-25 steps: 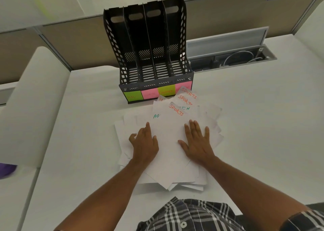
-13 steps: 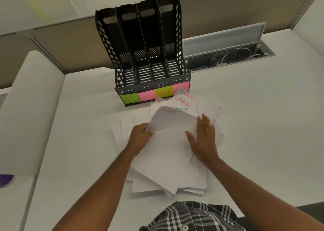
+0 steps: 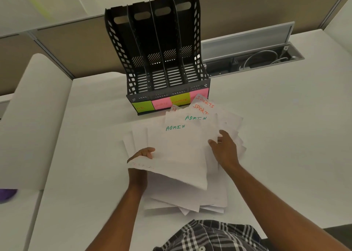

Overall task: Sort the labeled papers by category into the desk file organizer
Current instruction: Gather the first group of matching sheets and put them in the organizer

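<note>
A black four-slot file organizer (image 3: pixel 118 47) stands at the back of the desk, with green HR, pink and yellow sticky labels (image 3: pixel 143 106) on its front lip. Its slots look empty. In front of it lies a loose pile of white papers (image 3: pixel 215 197). Sheets marked ADMIN (image 3: pixel 175 127) in green and SPORTS (image 3: pixel 205 101) in red show at the pile's far end. My left hand (image 3: pixel 142 154) grips the top sheet (image 3: pixel 171 174) by its edge, curled back toward me, faint red lettering showing through. My right hand (image 3: pixel 224 148) rests with fingers spread on the pile's right side.
A low partition wall runs behind the organizer. To its right is an open cable trough (image 3: pixel 253 60) with white cables in the desk. A white curved panel (image 3: pixel 34 117) borders the desk on the left, with a purple object (image 3: pixel 7 193) at the far left edge.
My left hand has taken the top SPORTS sheet by its far edge and peeled it back toward me, uncovering an ADMIN sheet. My right hand slid to the right side of the pile.
</note>
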A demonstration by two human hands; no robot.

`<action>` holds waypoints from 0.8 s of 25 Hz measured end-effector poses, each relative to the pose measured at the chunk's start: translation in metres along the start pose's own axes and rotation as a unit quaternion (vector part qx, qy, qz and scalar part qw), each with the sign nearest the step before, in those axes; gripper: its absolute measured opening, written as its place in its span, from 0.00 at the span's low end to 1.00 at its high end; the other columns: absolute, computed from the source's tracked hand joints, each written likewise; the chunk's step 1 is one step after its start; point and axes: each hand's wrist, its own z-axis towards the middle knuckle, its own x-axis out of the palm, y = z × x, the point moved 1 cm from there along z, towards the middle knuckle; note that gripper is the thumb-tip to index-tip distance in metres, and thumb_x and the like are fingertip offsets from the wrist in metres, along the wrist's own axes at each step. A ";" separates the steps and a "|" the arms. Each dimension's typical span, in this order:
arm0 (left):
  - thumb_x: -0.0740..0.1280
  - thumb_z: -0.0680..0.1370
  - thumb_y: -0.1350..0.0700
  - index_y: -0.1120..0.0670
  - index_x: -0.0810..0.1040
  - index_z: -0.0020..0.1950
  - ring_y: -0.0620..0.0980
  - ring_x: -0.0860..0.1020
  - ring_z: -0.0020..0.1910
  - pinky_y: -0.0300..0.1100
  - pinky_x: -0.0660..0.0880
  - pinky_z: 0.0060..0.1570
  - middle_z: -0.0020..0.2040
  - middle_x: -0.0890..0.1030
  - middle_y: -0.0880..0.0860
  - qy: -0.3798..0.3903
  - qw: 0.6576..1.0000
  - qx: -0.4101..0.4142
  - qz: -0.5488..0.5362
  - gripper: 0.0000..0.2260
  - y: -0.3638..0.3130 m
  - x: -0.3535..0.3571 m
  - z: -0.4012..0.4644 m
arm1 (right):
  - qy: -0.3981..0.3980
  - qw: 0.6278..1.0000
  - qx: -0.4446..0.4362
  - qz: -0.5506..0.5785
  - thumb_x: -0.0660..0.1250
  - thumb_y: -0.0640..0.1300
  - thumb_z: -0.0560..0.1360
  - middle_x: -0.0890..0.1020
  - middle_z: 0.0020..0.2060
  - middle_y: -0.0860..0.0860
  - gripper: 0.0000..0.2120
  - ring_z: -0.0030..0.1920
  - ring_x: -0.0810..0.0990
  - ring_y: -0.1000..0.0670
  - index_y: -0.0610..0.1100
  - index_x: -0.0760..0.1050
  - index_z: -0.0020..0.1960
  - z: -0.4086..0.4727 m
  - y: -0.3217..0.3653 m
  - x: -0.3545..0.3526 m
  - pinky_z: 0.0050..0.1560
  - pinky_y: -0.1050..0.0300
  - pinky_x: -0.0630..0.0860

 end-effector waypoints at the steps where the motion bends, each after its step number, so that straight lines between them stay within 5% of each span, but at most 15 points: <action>1: 0.60 0.74 0.61 0.59 0.76 0.33 0.50 0.82 0.47 0.42 0.74 0.50 0.48 0.84 0.56 -0.004 1.000 0.006 0.001 0.11 -0.001 0.001 0.002 | 0.010 1.000 -0.003 0.007 0.68 0.43 0.77 0.79 0.63 0.44 0.24 0.62 0.78 0.43 0.42 0.69 0.72 0.000 0.004 0.003 0.65 0.48 0.73; 6: 0.64 0.80 0.64 0.48 0.82 0.31 0.50 0.80 0.48 0.32 0.77 0.46 0.61 0.78 0.66 -0.053 0.997 0.041 0.027 0.20 -0.012 0.008 0.009 | 0.056 0.993 -0.099 0.014 0.66 0.40 0.79 0.81 0.62 0.48 0.15 0.63 0.77 0.46 0.43 0.79 0.65 -0.008 0.011 0.010 0.65 0.53 0.72; 10: 0.62 0.82 0.64 0.38 0.84 0.32 0.55 0.76 0.60 0.35 0.75 0.50 0.66 0.75 0.67 -0.055 0.998 0.009 -0.014 0.27 -0.017 0.009 0.017 | 0.152 0.970 -0.155 0.111 0.67 0.34 0.78 0.82 0.61 0.55 0.16 0.64 0.76 0.54 0.46 0.82 0.62 -0.020 0.009 0.005 0.68 0.59 0.70; 16: 0.64 0.76 0.65 0.51 0.82 0.29 0.45 0.80 0.39 0.42 0.75 0.44 0.37 0.82 0.50 -0.079 0.994 -0.021 -0.073 0.18 -0.018 -0.001 0.029 | 0.169 0.965 -0.067 0.187 0.63 0.28 0.78 0.83 0.59 0.46 0.17 0.62 0.79 0.43 0.41 0.82 0.60 -0.012 0.004 -0.002 0.63 0.40 0.76; 20: 0.64 0.68 0.74 0.50 0.86 0.37 0.43 0.81 0.36 0.35 0.78 0.39 0.35 0.85 0.44 -0.064 0.997 -0.029 -0.010 0.20 -0.019 -0.001 0.036 | 0.197 0.971 -0.077 0.109 0.61 0.29 0.78 0.87 0.46 0.53 0.18 0.49 0.84 0.54 0.46 0.85 0.50 -0.012 0.008 -0.002 0.52 0.53 0.81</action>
